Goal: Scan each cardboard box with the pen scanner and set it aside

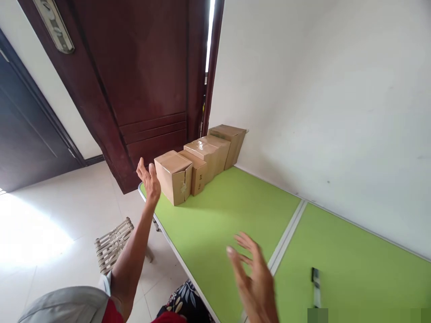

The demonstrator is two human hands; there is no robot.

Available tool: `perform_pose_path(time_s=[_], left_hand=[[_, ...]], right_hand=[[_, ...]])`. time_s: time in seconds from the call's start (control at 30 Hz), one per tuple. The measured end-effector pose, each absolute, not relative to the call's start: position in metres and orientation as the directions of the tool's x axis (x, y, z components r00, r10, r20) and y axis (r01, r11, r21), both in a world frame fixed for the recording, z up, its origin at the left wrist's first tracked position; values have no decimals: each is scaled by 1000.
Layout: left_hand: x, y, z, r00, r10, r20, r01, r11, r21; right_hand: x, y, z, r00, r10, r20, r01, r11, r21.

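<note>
Got a white wall (336,103) with a green table (229,202) butted up against it. Row of cardboard boxes (215,152) at the table's left end, running back toward the wall. Left hand (152,184): open, raised just beside the nearest box (172,163), can't tell if touching. Right hand (255,274): open, loosely curled, above the tabletop. Also, small black-and-silver thing (315,285) on the right panel, too blurry to name.

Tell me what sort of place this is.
Probably a room in a home: there's a panelled dark red door, a woven-seated stool and a green table against a plain wall.
</note>
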State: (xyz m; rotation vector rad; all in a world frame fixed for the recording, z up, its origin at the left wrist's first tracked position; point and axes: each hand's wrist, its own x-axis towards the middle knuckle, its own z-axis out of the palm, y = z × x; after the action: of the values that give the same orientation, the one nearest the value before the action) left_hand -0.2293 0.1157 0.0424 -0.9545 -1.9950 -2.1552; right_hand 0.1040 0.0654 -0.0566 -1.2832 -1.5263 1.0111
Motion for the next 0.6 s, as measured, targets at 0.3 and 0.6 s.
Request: perform_pose_path(time_s=[0.3, 0.6], left_hand=[[-272, 116, -35, -636, 754, 165, 127, -108, 986], [-216, 76, -73, -625, 772, 115, 44, -113, 993]], right_hand=[[3, 110, -77, -366, 929, 62, 192, 140, -971], [61, 94, -88, -222, 969, 110, 106, 137, -985]])
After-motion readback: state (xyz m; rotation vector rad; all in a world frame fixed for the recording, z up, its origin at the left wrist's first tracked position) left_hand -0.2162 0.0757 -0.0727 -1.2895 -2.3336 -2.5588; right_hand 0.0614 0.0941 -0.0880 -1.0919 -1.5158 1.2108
